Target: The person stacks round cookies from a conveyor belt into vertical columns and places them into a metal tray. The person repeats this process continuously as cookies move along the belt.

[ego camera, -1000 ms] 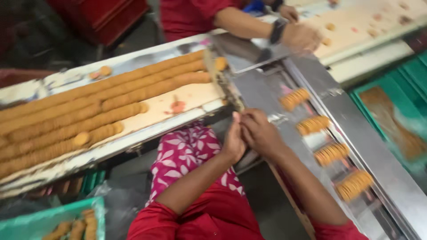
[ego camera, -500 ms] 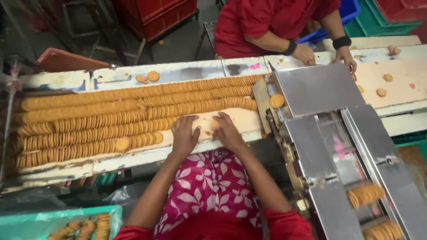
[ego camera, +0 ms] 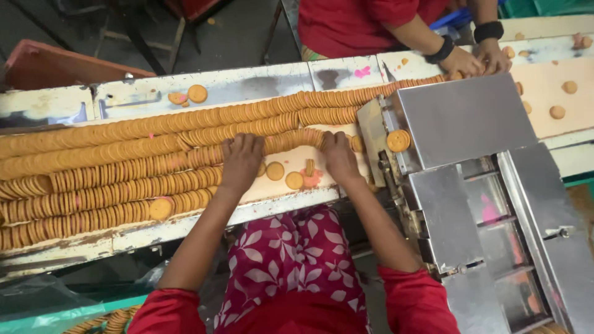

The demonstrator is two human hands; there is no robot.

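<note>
Long rows of round golden biscuits (ego camera: 124, 161) stand on edge along a white conveyor table (ego camera: 74, 105). My left hand (ego camera: 241, 159) and my right hand (ego camera: 339, 154) press against the two ends of one short stack of biscuits (ego camera: 291, 140) in the third row, squeezing it between the palms. A few loose biscuits (ego camera: 284, 175) lie flat on the table just below that stack. My arms in red sleeves reach forward over a floral apron.
A steel feeder machine (ego camera: 464, 117) with chutes stands to the right, one biscuit (ego camera: 398, 140) lying on its edge. Across the table a person in red (ego camera: 365, 18) handles biscuits with both hands. Scattered biscuits (ego camera: 560, 99) lie far right. A green crate sits bottom left.
My hands left the steel feeder, moved left to the biscuit rows, and now clamp a stack from both ends. The view has swung left and down.
</note>
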